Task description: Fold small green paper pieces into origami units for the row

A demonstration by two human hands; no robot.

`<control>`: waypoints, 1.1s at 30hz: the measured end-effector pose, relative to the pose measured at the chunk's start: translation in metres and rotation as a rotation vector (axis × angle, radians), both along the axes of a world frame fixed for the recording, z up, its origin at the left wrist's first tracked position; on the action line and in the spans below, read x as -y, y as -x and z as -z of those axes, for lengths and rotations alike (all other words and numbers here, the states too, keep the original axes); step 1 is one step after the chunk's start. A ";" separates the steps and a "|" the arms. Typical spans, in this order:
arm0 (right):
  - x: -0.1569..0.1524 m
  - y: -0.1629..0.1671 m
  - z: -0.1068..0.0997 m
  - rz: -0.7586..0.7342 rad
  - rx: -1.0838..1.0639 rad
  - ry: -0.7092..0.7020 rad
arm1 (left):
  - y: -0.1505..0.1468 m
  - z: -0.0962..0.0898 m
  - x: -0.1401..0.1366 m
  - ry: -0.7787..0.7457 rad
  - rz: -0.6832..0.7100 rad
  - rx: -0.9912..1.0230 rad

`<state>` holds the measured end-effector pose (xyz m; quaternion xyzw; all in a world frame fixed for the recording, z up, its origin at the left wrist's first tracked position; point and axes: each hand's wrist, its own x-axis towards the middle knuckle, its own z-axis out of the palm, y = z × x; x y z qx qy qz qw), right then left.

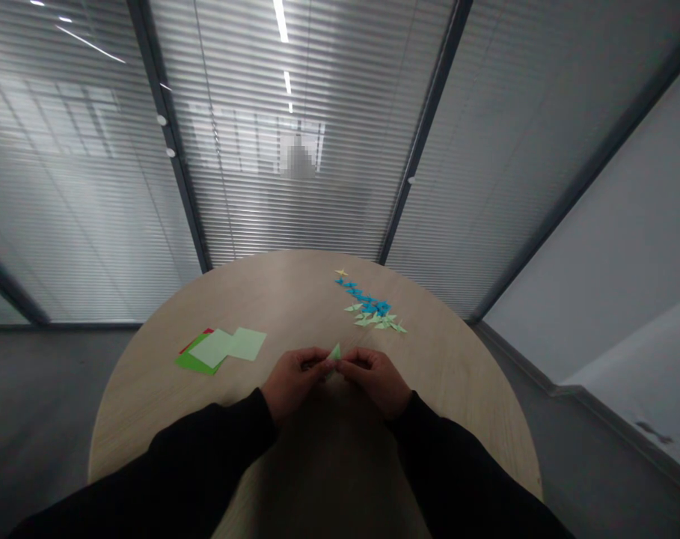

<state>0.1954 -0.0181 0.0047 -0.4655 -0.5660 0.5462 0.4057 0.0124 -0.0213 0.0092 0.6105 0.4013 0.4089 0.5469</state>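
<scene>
Between my two hands is a small piece of folded light green paper (336, 352), its pointed tip sticking up above the fingers. My left hand (296, 380) pinches it from the left. From the right, the fingertips of my right hand (376, 378) pinch it too. The lower part of the paper is hidden by the fingers. Beyond my right hand lie several folded light green paper figures (381, 322) that look like cranes. Several blue folded paper figures (367, 299) trail away behind them, with a yellow one (341, 272) at the far end.
On the left of the round wooden table (149, 404) lie flat paper sheets: two light green squares (247, 344), a darker green sheet (197, 364) and a red one (208, 331) mostly covered. Glass panels with blinds (295, 217) stand behind the table, and a white wall (609, 284) is at right.
</scene>
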 end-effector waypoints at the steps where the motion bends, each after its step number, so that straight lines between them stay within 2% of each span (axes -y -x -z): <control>1: 0.000 0.000 0.000 0.004 -0.008 0.005 | 0.000 0.000 0.000 0.016 0.016 0.028; 6: 0.001 0.000 -0.002 0.008 -0.010 0.015 | -0.003 -0.003 0.002 0.068 0.059 0.122; 13: 0.000 0.001 -0.005 -0.018 -0.036 0.025 | -0.004 0.001 0.002 0.105 0.051 0.137; 20: 0.001 0.001 -0.004 0.028 -0.034 0.022 | -0.005 0.007 0.002 0.076 0.038 0.153; 33: 0.001 0.002 -0.004 0.057 -0.065 0.020 | -0.005 0.002 0.003 0.052 0.071 0.114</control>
